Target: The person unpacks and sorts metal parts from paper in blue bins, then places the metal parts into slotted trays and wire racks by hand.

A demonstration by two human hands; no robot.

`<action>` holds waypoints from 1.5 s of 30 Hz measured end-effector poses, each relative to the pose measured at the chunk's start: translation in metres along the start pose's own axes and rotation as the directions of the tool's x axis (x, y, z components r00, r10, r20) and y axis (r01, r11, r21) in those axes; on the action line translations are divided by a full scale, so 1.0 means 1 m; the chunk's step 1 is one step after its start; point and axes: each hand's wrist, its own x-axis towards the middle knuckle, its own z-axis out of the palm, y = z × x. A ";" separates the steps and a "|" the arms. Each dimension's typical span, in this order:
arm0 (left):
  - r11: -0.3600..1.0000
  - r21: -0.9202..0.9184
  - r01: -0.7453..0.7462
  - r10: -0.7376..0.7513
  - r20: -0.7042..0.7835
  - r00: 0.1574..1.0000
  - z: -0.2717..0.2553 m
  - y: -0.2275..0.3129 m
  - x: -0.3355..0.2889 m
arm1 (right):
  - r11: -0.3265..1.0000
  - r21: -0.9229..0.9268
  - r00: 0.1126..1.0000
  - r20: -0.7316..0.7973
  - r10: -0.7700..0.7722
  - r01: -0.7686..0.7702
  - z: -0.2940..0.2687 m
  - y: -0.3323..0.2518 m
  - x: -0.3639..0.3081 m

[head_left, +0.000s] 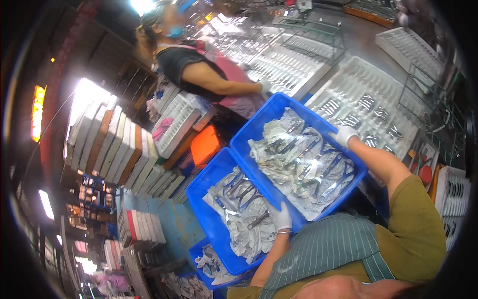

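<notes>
Both my hands wear white gloves. A blue plastic bin [264, 113] sits between them, lined with crumpled paper that bears several metal wrenches [326, 172]. My right hand [344, 135] is closed over its far right rim. On the opposite side my left hand [281, 218] grips the bin's edge, its fingers partly hidden. Right beside that hand, a second blue bin [200, 193] holds more wrenches [241, 194] on paper. The nearer bin overlaps a third, smaller blue bin [195, 250] with crumpled paper inside.
A person [199, 70] in a pink apron stands at the far left of the bench, a gloved hand near the bin. White slotted trays [348, 74] with shiny metal pieces and green wire racks [318, 32] cover the bench. Stacked trays [107, 142] and an orange container [205, 145] stand left.
</notes>
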 end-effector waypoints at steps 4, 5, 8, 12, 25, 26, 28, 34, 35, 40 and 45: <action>0.995 -0.095 -0.040 0.036 -0.042 0.998 -0.003 -0.023 0.006 | 1.000 -0.010 0.999 0.019 -0.026 0.027 0.005 -0.016 0.004; 0.995 -0.077 -0.060 0.058 -0.021 0.998 -0.005 -0.020 0.006 | 0.999 -0.025 1.000 0.013 -0.021 0.021 0.004 -0.016 0.002; 0.993 -0.113 -0.033 0.035 0.014 0.999 -0.004 -0.022 0.009 | 1.000 -0.025 1.000 0.027 -0.003 0.004 -0.004 -0.017 -0.004; 0.992 -0.102 -0.077 0.077 -0.006 0.997 -0.002 -0.020 0.007 | 1.000 -0.019 1.000 0.024 -0.005 0.005 -0.006 -0.016 -0.006; 0.996 -0.090 -0.017 0.015 -0.027 1.000 0.000 -0.013 0.003 | 0.999 -0.034 1.000 0.012 -0.023 0.023 0.002 -0.008 0.000; 0.995 -0.093 -0.021 0.017 -0.046 0.999 0.000 -0.010 0.003 | 0.999 -0.041 1.000 0.011 -0.022 0.022 0.003 -0.007 0.000; 0.999 -0.032 -0.035 0.033 -0.041 0.999 0.000 -0.011 0.002 | 0.998 -0.040 0.999 0.001 -0.041 0.041 0.004 -0.005 0.001; 0.997 -0.028 -0.070 0.068 -0.070 0.995 0.000 -0.011 0.006 | 1.000 -0.015 1.000 0.007 -0.019 0.019 0.004 -0.010 0.005; 0.999 -0.010 -0.049 0.049 -0.060 0.997 -0.001 -0.010 0.007 | 1.000 -0.010 1.000 0.005 -0.009 0.009 0.000 -0.014 0.002; 0.999 0.018 -0.041 0.042 -0.054 0.998 -0.002 -0.007 0.004 | 0.999 0.014 0.999 -0.003 -0.035 0.035 0.001 -0.008 0.001; 0.999 0.040 0.021 -0.019 -0.034 0.999 -0.005 -0.004 0.000 | 0.999 -0.049 1.000 0.021 0.017 -0.016 -0.001 -0.014 -0.001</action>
